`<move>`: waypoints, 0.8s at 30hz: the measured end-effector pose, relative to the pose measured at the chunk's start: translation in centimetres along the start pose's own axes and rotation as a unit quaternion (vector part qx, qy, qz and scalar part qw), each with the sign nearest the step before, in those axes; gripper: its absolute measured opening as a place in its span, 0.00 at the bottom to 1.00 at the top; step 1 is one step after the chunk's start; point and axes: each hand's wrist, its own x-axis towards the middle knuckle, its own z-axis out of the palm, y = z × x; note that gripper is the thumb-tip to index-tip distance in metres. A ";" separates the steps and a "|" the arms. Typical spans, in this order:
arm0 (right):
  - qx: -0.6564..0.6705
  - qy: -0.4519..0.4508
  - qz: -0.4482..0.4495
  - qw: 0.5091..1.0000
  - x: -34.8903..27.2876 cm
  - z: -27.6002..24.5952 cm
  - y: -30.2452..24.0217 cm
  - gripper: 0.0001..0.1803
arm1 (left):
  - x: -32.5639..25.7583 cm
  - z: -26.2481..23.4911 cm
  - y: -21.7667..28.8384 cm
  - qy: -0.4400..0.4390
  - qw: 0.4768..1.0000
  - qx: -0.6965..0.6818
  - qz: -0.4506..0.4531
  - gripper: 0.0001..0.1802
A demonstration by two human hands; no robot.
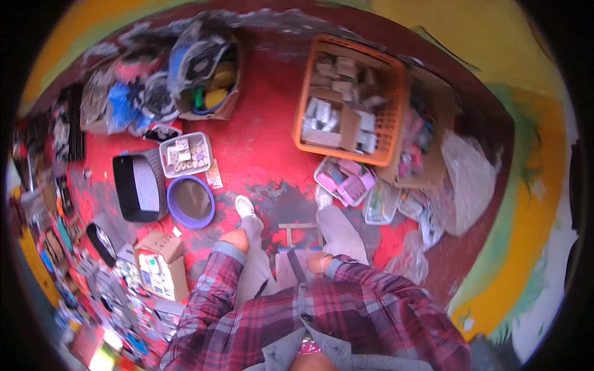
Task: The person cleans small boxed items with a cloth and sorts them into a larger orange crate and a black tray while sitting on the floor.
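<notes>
My left hand (234,240) lies at my left knee, just past the grey cuff. It looks like a rounded shape, and its fingers do not show apart. Between my thighs, my right hand (318,262) is beside a brownish flat panel (286,272) with a dark strap (296,264) across it. Its fingers are partly hidden and blurred, so I cannot tell whether it grips anything. A small wooden frame (298,226) stands between my shins. Nearest to my left hand on the floor is a round purple basin (211,207).
At the far right, an orange crate (396,117) holds small boxes, with a cardboard box (442,99) behind. A white basket of pink items (349,182) stands near my right foot. On the left are a black bin (127,185), white tray (207,148), open carton (176,272) and scattered goods.
</notes>
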 end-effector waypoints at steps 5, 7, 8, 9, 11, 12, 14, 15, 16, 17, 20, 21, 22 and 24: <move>-0.030 -0.104 0.001 0.994 10.0 0.0 7.1 0.15 | 7.8 4.4 3.6 -0.029 0.982 -0.086 0.164 0.19; -0.026 -0.134 -0.034 0.990 12.6 -0.2 8.8 0.15 | 8.8 5.3 4.2 -0.063 0.984 -0.115 0.121 0.16; -0.024 -0.135 -0.038 0.990 14.1 -0.6 10.0 0.15 | 9.8 6.1 3.6 -0.049 0.983 -0.107 0.140 0.14; -0.031 -0.134 -0.044 0.990 15.7 -1.0 11.1 0.16 | 10.8 6.8 2.6 -0.028 0.980 -0.128 0.147 0.13; -0.043 -0.136 -0.051 0.988 18.0 -1.7 12.8 0.16 | 12.2 8.2 1.8 0.045 0.973 -0.156 0.164 0.11; -0.049 -0.133 -0.055 0.988 19.6 -2.1 13.5 0.16 | 13.7 8.5 1.4 0.100 0.968 -0.152 0.174 0.11; -0.051 -0.119 -0.058 0.990 21.3 -2.5 14.1 0.17 | 14.4 7.4 1.2 0.212 0.941 -0.176 0.197 0.10; -0.053 -0.110 -0.064 0.990 22.4 -2.6 14.0 0.17 | 13.5 5.8 1.6 0.271 0.918 -0.200 0.210 0.10; -0.059 -0.106 -0.070 0.990 23.0 -2.6 13.9 0.18 | 12.4 4.8 1.7 0.274 0.915 -0.183 0.232 0.08; -0.063 -0.105 -0.078 0.989 23.4 -2.7 13.7 0.18 | 11.2 4.7 2.0 0.276 0.911 -0.168 0.255 0.07; -0.064 -0.095 -0.101 0.988 22.6 -1.2 11.6 0.19 | 9.6 5.9 3.0 0.354 0.877 -0.138 0.294 0.07; -0.065 -0.079 -0.108 0.989 22.2 -1.5 10.5 0.19 | 10.2 6.3 3.1 0.405 0.852 -0.104 0.315 0.08; -0.061 -0.068 -0.105 0.990 21.7 -1.5 9.9 0.20 | 11.4 6.4 3.2 0.472 0.803 -0.081 0.355 0.08; -0.060 -0.057 -0.120 0.989 20.1 -1.4 8.8 0.21 | 7.9 7.0 4.6 0.468 0.809 -0.142 0.325 0.09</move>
